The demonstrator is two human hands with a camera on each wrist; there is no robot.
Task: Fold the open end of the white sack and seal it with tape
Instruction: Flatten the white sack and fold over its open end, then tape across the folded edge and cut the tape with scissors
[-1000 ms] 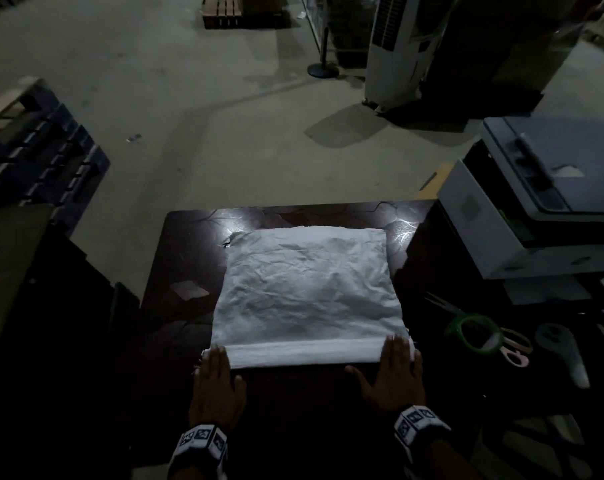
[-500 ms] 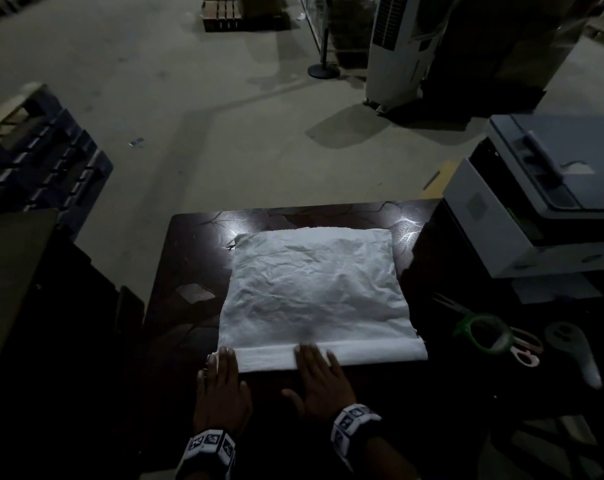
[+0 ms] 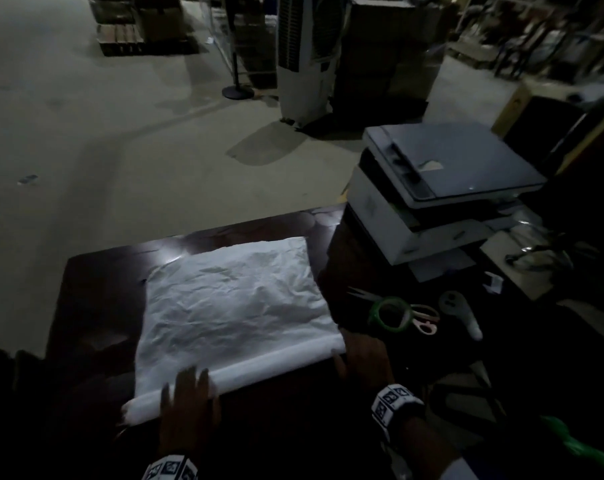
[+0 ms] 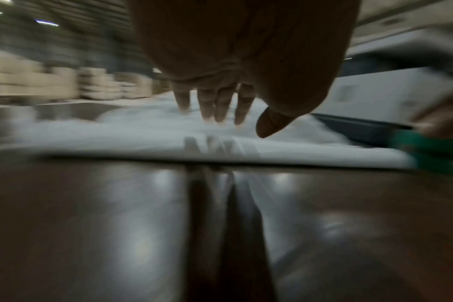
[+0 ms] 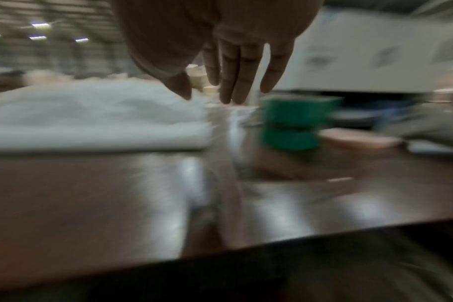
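Dim warehouse floor is seen beyond a dark glossy table [image 3: 96, 306], on which the white sack [image 3: 231, 306] is laid flat and crumpled. Its near end is folded over into a narrow band [image 3: 276, 363] running along the edge nearest the person. The left hand [image 3: 189, 407] is laid on the left part of that band, fingers straight and spread, with nothing gripped. The right hand [image 3: 364, 355] is held flat just beside the sack's right near corner, fingers extended and holding nothing; whether the sack is touched by it cannot be told. To the right of the sack, a green tape roll [image 3: 390, 313] is seen lying on the table, with pink-handled scissors [image 3: 423, 318] touching or overlapping it. Farther right of the sack a pale handheld tool [image 3: 461, 315] is lying, and behind these a printer [image 3: 442, 188] is set. Both wrist views are blurred.
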